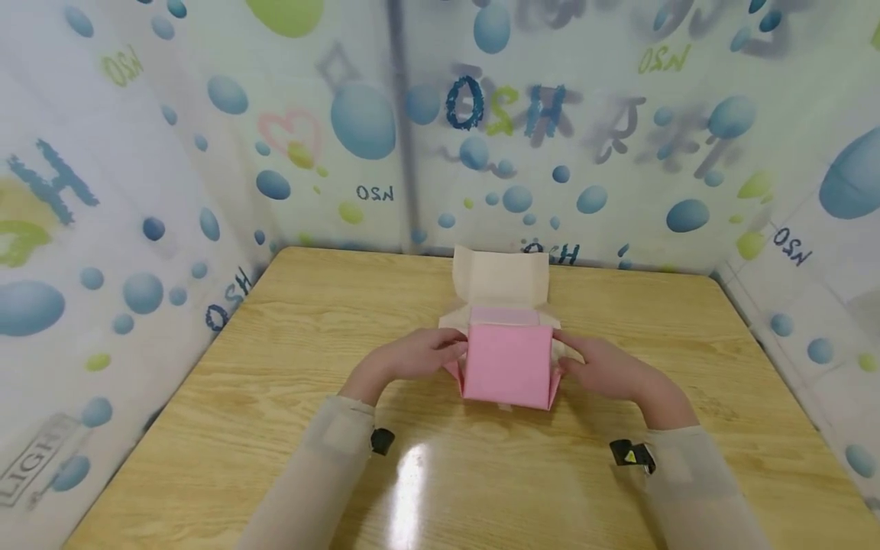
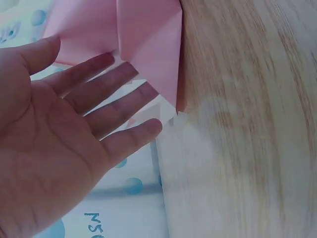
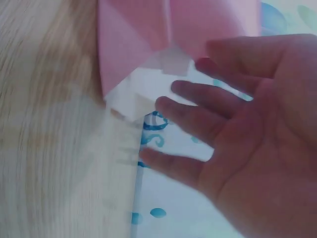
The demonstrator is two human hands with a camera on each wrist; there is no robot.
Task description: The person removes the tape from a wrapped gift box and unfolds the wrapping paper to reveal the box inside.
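Observation:
A box-shaped pink paper package (image 1: 510,363) stands on the wooden table, its sides partly folded. Behind it a pale cream sheet (image 1: 503,279), seemingly the paper's inner side, opens out toward the wall. My left hand (image 1: 418,353) is at the left side, its fingers spread and nearly straight in the left wrist view beside a pink side flap (image 2: 151,44). On the other side is my right hand (image 1: 605,368), with loosely extended fingers by another pink flap (image 3: 131,39). Whether the fingertips press the paper is unclear. What lies inside the folded paper is mostly hidden.
The light wooden table (image 1: 275,428) reaches back to a patterned curtain (image 1: 584,168) with blue and green drops. Similar curtains hang along the left and right sides. Dark bands (image 1: 631,454) sit at both sleeve cuffs.

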